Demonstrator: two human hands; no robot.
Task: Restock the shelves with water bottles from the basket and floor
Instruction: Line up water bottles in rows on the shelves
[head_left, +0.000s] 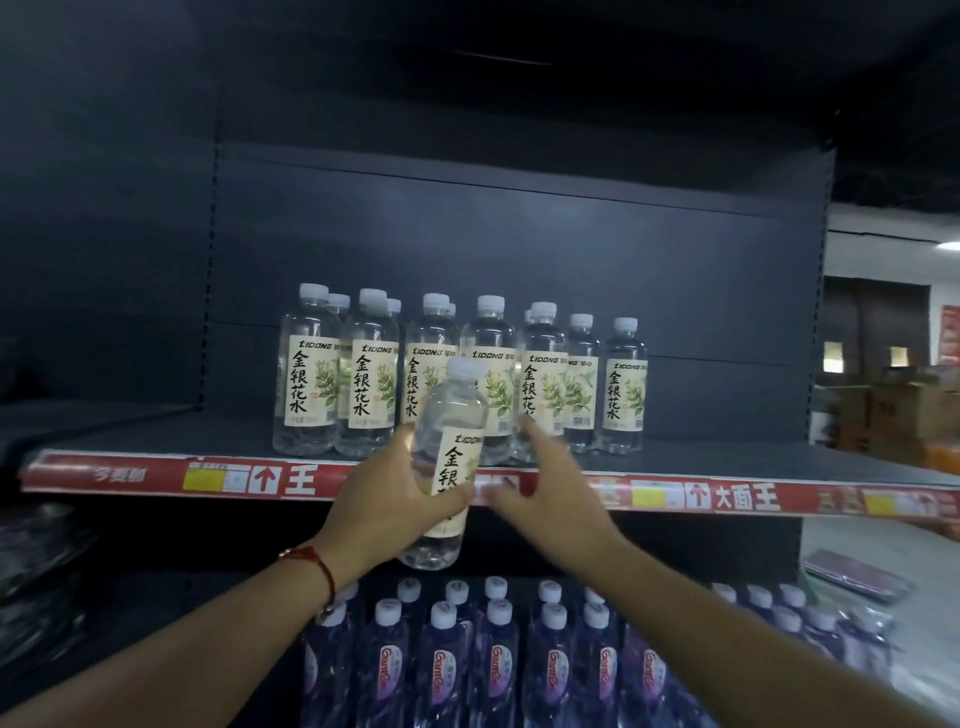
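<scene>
Bottle in left hand; seven front bottles shelved.

Bottles stand on the shelf, above a lower row.

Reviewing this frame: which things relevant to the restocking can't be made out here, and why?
- Basket and floor stock: outside the head view.
- Back-row bottles on the upper shelf: hidden behind the front row, so no count.
- Held bottle: lower label covered by the left hand.
- Right hand: motion-blurred; contact with the standing bottles unclear.
- Purple-label bottles below: cut off by the bottom edge.
</scene>
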